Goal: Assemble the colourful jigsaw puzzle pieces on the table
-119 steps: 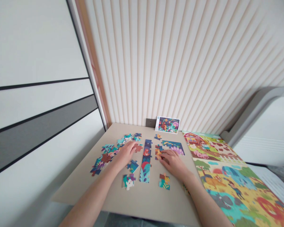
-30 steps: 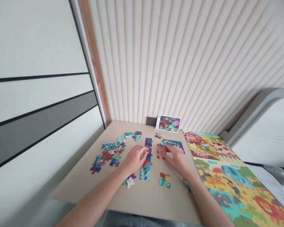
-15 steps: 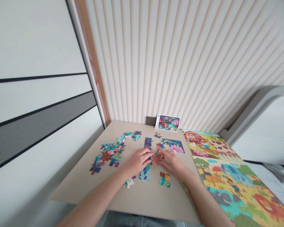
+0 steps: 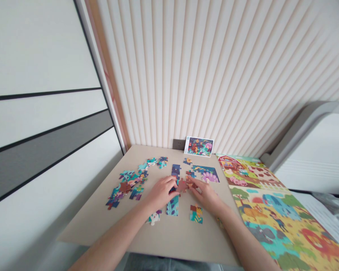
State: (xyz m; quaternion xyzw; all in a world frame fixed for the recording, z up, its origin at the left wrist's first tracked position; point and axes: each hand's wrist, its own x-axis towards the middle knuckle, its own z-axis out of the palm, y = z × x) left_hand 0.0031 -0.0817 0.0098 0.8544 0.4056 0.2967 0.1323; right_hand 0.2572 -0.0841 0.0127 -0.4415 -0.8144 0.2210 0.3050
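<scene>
My left hand (image 4: 163, 192) lies over a column of joined puzzle pieces (image 4: 173, 206), its thumb and fingers curled round the dark blue part in the middle. A reddish-brown puzzle piece (image 4: 182, 185) shows flat on the table between my hands, beside that column. From the other side, the fingertips of my right hand (image 4: 205, 192) pinch at a brown piece (image 4: 190, 182), partly hidden by the fingers. Just beyond it sits a joined corner section (image 4: 210, 173) with a pink scalloped shape. A loose piece with an orange ring (image 4: 188, 160) lies farther back.
Loose puzzle pieces (image 4: 127, 184) are heaped on the left of the table (image 4: 101, 226). Nearer me lie a white-figured piece (image 4: 154, 217) and a brown-and-teal section (image 4: 196, 213). A picture card (image 4: 199, 146) leans against the ribbed wall by a socket (image 4: 178, 144). Finished animal puzzles (image 4: 282, 218) cover the right.
My left hand has drawn slightly left, off the reddish-brown piece. That piece now sits farther left, against the column, and more of it shows. My right hand's fingers stay close by.
</scene>
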